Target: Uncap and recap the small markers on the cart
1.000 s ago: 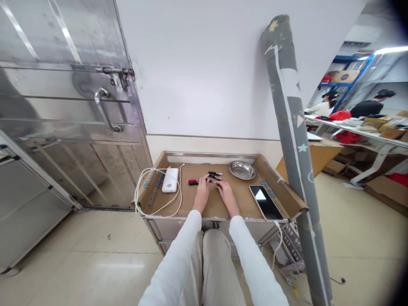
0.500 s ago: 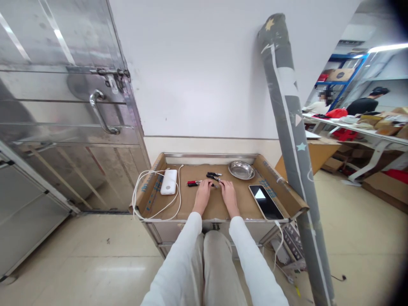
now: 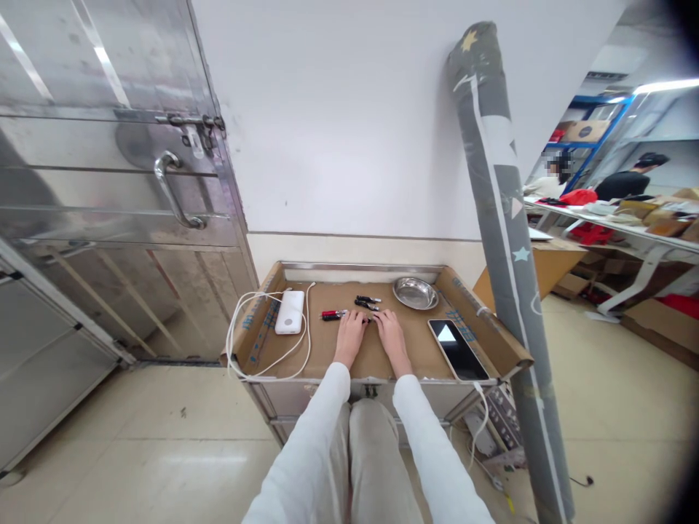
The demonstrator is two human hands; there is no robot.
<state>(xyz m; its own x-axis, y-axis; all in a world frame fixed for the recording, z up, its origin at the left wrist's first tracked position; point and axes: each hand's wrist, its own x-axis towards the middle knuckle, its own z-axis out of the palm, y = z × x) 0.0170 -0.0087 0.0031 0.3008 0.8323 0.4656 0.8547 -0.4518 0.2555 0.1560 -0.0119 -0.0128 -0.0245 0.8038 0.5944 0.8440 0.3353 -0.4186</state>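
Note:
My left hand [image 3: 351, 336] and my right hand [image 3: 391, 336] rest low over the cardboard-lined tray top [image 3: 328, 349], fingertips bent inward and nearly meeting. Between them shows a short dark piece that looks like a pen [image 3: 371, 319], pinched from both sides; the fingers cover most of it. Just left of my left hand lie a red pen [image 3: 329, 313] and a black pen [image 3: 330, 318], side by side. Beyond my fingertips are several black pens or pen parts [image 3: 367, 300], too small to tell apart.
A white power bank [image 3: 289, 312] with a looped white cable [image 3: 232, 327] lies on the left. At right are a round metal bowl [image 3: 416, 292] and a phone [image 3: 457, 349]. A tall wrapped roll [image 3: 505, 218] leans beside the cart. Two people sit in the right background.
My left hand has shifted slightly right, and my right hand has moved its fingertips away from the black pens. Both now meet at the dark piece. The view has tilted slightly.

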